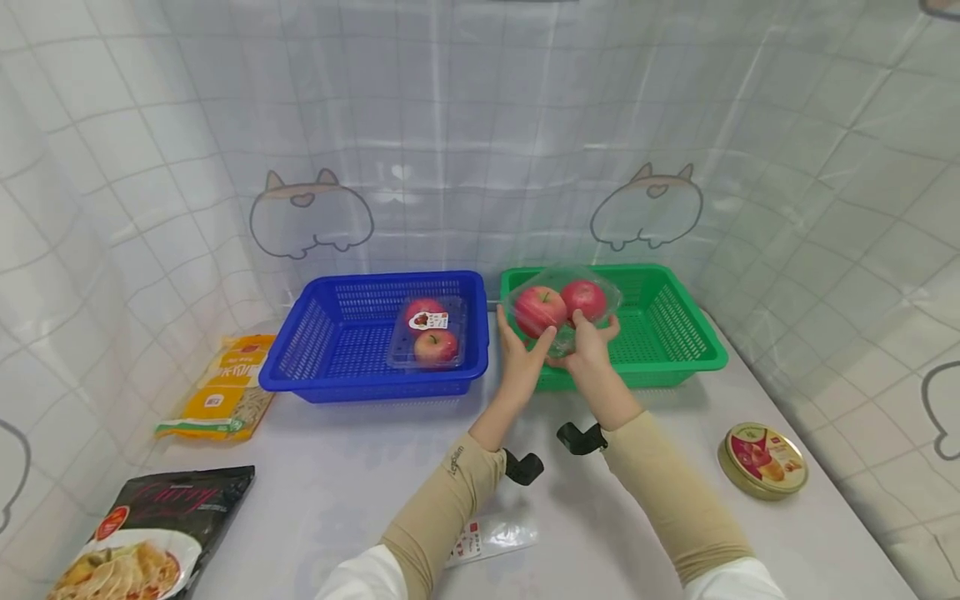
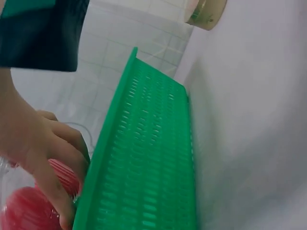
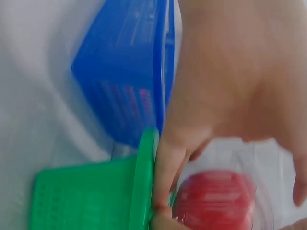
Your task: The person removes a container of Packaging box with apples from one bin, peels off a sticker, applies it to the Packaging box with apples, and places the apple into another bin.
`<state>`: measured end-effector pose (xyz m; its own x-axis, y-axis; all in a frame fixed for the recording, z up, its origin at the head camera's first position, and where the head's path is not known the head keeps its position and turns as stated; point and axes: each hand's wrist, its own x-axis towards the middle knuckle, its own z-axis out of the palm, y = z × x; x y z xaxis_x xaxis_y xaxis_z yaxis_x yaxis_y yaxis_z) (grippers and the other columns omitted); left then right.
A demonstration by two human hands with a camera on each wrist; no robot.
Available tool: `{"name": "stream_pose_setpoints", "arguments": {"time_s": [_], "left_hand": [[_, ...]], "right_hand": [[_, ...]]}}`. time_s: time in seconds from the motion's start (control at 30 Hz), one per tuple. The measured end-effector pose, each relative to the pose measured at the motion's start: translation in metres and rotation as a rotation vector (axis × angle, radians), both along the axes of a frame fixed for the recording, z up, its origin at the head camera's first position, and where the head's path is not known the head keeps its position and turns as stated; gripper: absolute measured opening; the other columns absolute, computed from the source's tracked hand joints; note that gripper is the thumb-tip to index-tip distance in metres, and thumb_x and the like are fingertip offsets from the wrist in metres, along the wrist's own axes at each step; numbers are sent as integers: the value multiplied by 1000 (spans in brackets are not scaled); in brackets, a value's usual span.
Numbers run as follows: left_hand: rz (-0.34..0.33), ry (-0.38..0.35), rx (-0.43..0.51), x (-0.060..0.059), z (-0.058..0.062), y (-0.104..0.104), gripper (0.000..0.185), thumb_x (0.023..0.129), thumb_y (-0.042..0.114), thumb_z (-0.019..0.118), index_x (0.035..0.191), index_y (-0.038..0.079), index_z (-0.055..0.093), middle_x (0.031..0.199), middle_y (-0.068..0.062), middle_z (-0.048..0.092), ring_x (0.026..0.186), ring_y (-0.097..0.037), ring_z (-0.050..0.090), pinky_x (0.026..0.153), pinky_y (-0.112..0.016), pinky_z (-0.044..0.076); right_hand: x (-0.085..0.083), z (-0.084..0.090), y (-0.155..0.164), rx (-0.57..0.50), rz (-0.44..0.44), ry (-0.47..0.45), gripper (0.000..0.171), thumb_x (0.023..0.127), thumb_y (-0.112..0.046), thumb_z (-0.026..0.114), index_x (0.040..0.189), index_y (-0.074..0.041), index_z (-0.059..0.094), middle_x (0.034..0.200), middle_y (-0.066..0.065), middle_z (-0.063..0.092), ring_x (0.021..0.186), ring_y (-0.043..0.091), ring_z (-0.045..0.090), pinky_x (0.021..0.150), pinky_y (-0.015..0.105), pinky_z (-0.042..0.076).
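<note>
Both hands hold a clear plastic pack (image 1: 558,277) with two red apples (image 1: 538,310) in it, over the left part of a green basket (image 1: 693,365). My left hand (image 1: 519,360) grips its left side and near edge, thumb toward the middle. My right hand (image 1: 589,348) grips the near right side, thumb by the right apple. In the right wrist view a red apple (image 3: 216,199) shows through the plastic beneath the hand, close to the green rim. Parts of the fingers under the pack are hidden.
A blue basket (image 1: 300,385) stands left of the green one, holding another clear pack of apples (image 1: 437,346). A yellow bag (image 1: 228,387) and a black food packet (image 1: 183,500) lie at left. A round tin (image 1: 763,461) sits at right; a flat packet (image 1: 498,537) lies below the left forearm.
</note>
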<state>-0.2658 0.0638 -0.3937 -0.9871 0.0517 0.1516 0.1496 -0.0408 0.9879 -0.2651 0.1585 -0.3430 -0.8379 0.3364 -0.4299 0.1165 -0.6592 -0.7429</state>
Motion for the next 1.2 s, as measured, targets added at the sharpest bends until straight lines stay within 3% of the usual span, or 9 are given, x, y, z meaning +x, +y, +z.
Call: {"name": "stream_pose_setpoints", "arguments": {"time_s": [0.1, 0.23, 0.4, 0.5, 0.6, 0.7, 0.93, 1.1, 1.2], "left_hand": [[21, -13, 34, 0, 1, -2, 95, 88, 39, 59, 147, 22, -14, 154, -5, -12, 141, -26, -1, 107, -53, 22], [58, 2, 37, 0, 1, -5, 94, 88, 33, 61, 148, 21, -10, 154, -4, -11, 140, -25, -7, 108, -55, 17], [67, 28, 28, 2, 2, -11, 92, 85, 29, 64, 148, 27, -3, 150, -13, 3, 134, -29, 22, 101, -47, 36], [53, 17, 51, 4, 3, -15, 90, 83, 25, 64, 148, 34, 2, 143, -18, 12, 115, -30, 44, 83, -38, 49], [42, -11, 74, 6, 4, -18, 87, 83, 21, 64, 147, 38, 8, 139, -18, 16, 94, -27, 53, 67, -32, 51], [49, -60, 113, 5, 4, -22, 84, 82, 21, 62, 146, 40, 12, 138, -16, 17, 87, -22, 55, 63, -31, 53], [48, -152, 251, 3, 8, -33, 80, 81, 20, 59, 146, 38, 16, 144, -16, 11, 116, -30, 46, 69, -38, 55], [10, -170, 275, 5, 12, -42, 80, 80, 18, 57, 146, 38, 16, 144, -17, 12, 122, -32, 41, 74, -42, 54], [-16, -185, 279, 6, 13, -49, 80, 81, 17, 57, 146, 38, 16, 142, -15, 17, 118, -28, 45, 75, -42, 54]], "right_hand": [[4, 0, -10, -9, -51, 9, 73, 96, -24, 48, 142, -41, -5, 148, 3, 24, 136, 32, 12, 93, 65, 33], [10, -2, -20, -17, -90, 30, 75, 95, -22, 50, 142, -40, -6, 151, 4, 6, 136, 29, 15, 90, 65, 35], [18, -3, -26, 13, -86, 61, 76, 95, -20, 50, 142, -36, -9, 149, 6, 3, 135, 27, 15, 89, 63, 37], [22, -4, -27, 39, -58, 66, 78, 94, -21, 51, 141, -35, -10, 148, 7, 7, 132, 28, 22, 87, 59, 42], [27, -7, -26, 82, -5, 78, 79, 94, -21, 51, 140, -33, -12, 146, 9, 9, 127, 31, 28, 84, 58, 45], [33, -10, -24, 120, 56, 114, 79, 94, -22, 51, 139, -31, -13, 145, 13, 6, 125, 35, 28, 84, 61, 43], [43, -14, -12, 161, 133, 167, 69, 94, -32, 44, 140, -31, -8, 148, 14, -4, 133, 40, 16, 92, 67, 33], [37, -9, 19, 327, 122, 194, 64, 96, -37, 36, 143, -30, -7, 151, 7, -4, 138, 33, 8, 98, 63, 29], [28, -1, 43, 449, 223, 225, 62, 97, -41, 33, 147, -30, -3, 154, 3, -5, 140, 32, 1, 102, 62, 23]]}}
